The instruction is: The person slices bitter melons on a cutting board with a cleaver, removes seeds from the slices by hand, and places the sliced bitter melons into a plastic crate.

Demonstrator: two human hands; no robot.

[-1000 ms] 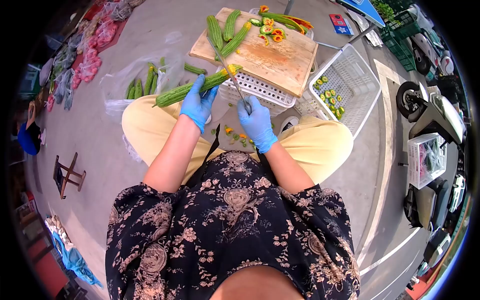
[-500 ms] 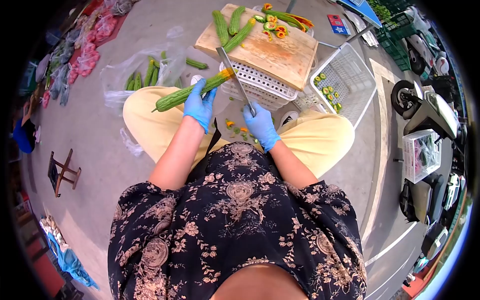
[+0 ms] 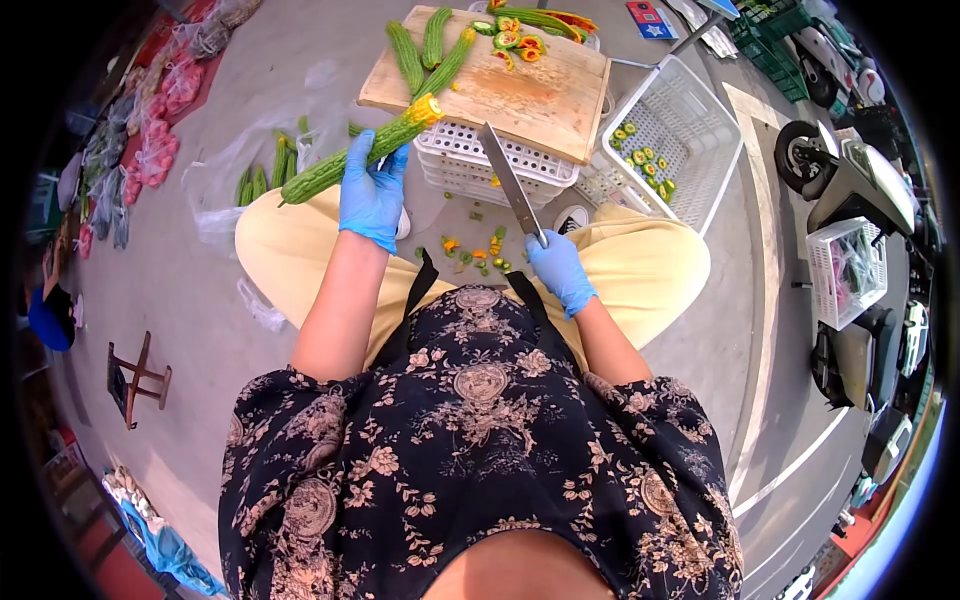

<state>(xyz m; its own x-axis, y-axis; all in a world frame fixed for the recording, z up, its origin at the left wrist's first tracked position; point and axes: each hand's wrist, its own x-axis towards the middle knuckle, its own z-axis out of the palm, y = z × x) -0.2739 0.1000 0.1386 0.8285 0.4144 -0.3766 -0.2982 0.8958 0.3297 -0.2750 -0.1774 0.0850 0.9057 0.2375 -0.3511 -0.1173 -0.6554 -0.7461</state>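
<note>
My left hand [image 3: 371, 196], in a blue glove, grips a long ridged green gourd [image 3: 345, 165] whose yellow-orange end points up and right. In my gloved right hand [image 3: 560, 268] is the handle of a knife [image 3: 511, 182]; its blade tilts up and left, apart from the gourd. Beyond them a wooden cutting board [image 3: 540, 95] rests on a white perforated crate [image 3: 495, 157]. Several whole gourds [image 3: 405, 58] and cut pieces with orange flesh [image 3: 507, 40] lie on the board.
A white basket [image 3: 715, 140] at the right holds several cut slices. At the left a clear plastic bag [image 3: 215, 185] contains more gourds. Scraps [image 3: 480, 254] litter the ground between my legs. A small stool [image 3: 137, 380] stands far left, and scooters [image 3: 865, 180] are at the right.
The knife has come away from the gourd as my right hand moved right and down. The gourd's end now shows a pale cut face, and an orange-tipped piece is below the crate.
</note>
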